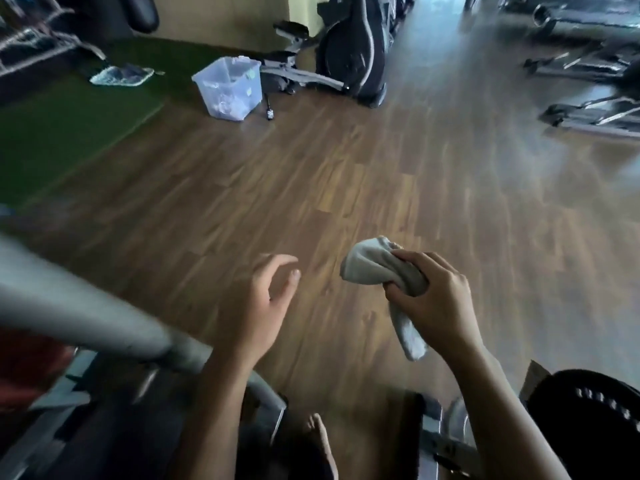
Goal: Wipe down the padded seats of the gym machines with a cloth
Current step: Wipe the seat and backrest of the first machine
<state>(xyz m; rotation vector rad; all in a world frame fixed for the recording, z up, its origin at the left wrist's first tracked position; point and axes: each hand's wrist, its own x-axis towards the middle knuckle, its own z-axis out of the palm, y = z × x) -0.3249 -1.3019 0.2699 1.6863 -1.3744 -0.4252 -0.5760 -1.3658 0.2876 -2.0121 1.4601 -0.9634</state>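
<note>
My right hand (434, 299) grips a bunched grey cloth (372, 268) above the wooden floor, one end sticking up to the left and the other hanging down below my fist. To its left, my left hand (265, 303) hovers with fingers apart and holds nothing. No padded seat shows clearly; a grey metal bar (79, 306) of a machine crosses the lower left, just left of my left forearm. The picture is blurred by motion.
A clear plastic bin (228, 86) stands on the floor at the back, beside a dark exercise bike (349, 53). More machines (588, 64) line the back right. A green mat (62, 123) covers the floor at left. A black round object (595, 420) sits at lower right.
</note>
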